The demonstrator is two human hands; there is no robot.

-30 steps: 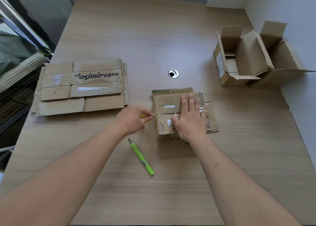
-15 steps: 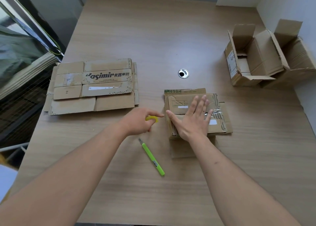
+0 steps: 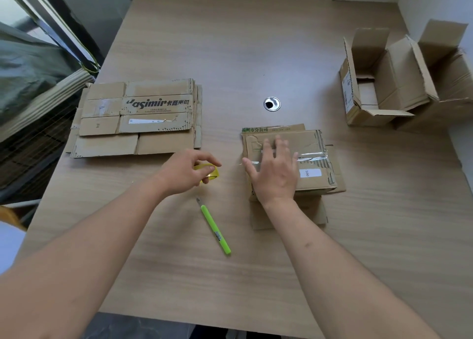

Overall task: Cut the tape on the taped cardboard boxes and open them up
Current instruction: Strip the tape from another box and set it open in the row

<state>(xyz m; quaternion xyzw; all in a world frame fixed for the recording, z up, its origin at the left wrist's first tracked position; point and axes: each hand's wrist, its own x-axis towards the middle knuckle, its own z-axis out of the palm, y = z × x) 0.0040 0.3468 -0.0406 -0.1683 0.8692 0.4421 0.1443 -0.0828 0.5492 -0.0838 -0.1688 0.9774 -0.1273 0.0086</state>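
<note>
1. The taped box (image 3: 289,159) at centre is pressed flat under the open right hand (image 3: 275,172), fingers spread.
2. A yellow tape roll (image 3: 208,173) is pinched by the left hand (image 3: 186,172); the green cutter (image 3: 213,227) lies ungripped, nearer.
3. Risk: clear tape (image 3: 311,156) could be missed under glare, and the box could slide once cutting begins.

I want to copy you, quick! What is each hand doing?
Left hand: holding the yellow tape roll.
Right hand: open, fingers flat on the taped cardboard box.
</note>
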